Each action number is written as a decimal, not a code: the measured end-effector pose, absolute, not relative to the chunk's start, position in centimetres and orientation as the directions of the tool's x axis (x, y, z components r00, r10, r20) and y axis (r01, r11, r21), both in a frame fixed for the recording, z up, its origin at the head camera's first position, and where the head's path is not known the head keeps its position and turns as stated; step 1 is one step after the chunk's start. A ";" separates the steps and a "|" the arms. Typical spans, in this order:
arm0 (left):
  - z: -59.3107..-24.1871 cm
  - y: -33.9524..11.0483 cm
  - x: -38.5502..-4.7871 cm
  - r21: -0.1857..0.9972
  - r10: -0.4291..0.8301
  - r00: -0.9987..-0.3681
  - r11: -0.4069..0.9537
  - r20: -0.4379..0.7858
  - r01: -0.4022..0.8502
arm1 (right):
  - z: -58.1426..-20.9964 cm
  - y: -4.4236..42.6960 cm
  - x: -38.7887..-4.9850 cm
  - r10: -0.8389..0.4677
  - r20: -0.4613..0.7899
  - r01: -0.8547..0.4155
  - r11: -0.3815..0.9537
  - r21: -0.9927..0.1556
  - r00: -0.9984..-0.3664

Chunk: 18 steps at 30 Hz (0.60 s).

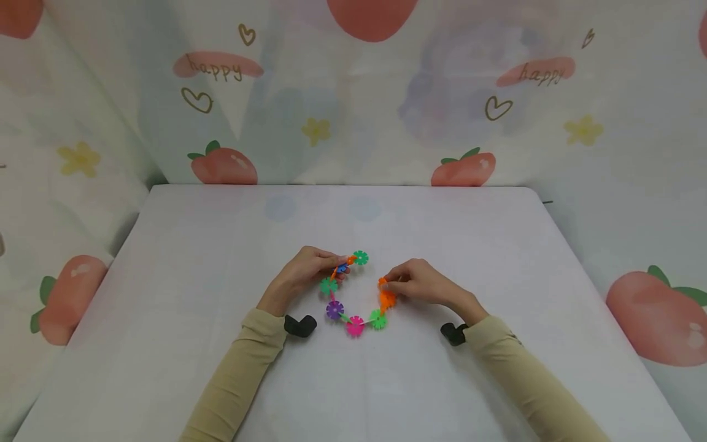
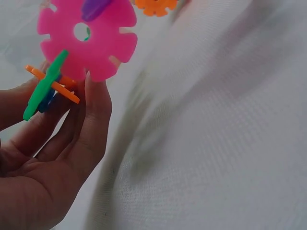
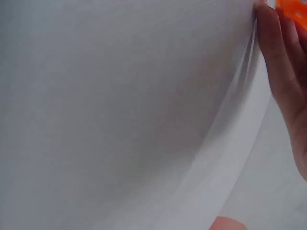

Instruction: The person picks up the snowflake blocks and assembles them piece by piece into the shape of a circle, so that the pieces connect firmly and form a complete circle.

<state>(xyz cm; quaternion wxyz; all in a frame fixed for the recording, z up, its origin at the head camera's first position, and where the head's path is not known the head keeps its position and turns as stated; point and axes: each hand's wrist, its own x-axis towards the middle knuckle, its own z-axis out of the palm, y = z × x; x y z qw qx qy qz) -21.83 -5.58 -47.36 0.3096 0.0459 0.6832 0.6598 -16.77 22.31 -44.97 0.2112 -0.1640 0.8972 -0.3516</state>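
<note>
A curved chain of notched plastic snowflake discs, linked edge to edge, hangs between my two hands in the head view. Its lower part holds a purple disc (image 1: 334,310), a pink disc (image 1: 355,326) and a light green disc (image 1: 378,320). My left hand (image 1: 306,270) pinches the chain's left side by a blue disc (image 1: 342,268), and a green disc (image 1: 361,258) sticks out past the fingertips. On the other side, my right hand (image 1: 424,283) pinches orange discs (image 1: 388,299) at the chain's right end. The right wrist view catches only a bit of orange disc (image 3: 293,10) beyond the fingers.
A white cloth covers the table (image 1: 221,233). Behind and beside it hang curtains (image 1: 353,80) printed with fruit, hearts and flowers. Black wrist pieces (image 1: 301,326) stick out at both cuffs, close to the tabletop.
</note>
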 end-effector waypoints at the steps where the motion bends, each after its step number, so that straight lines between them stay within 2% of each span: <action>1: -47.3 -5.6 -21.9 0.928 0.467 -0.805 0.125 -0.367 -0.350 | -44.9 22.2 -16.9 -0.440 -0.255 -0.144 0.692 -0.707 -0.861; 10: -47.2 -5.6 -21.8 0.925 0.454 -0.809 0.119 -0.375 -0.361 | -44.8 21.2 -17.7 -0.405 -0.199 -0.101 0.610 -0.786 -0.892; 18: -47.0 -5.6 -21.9 0.930 0.453 -0.813 0.151 -0.366 -0.334 | -44.6 20.7 -18.5 -0.417 -0.093 -0.194 0.593 -0.781 -0.904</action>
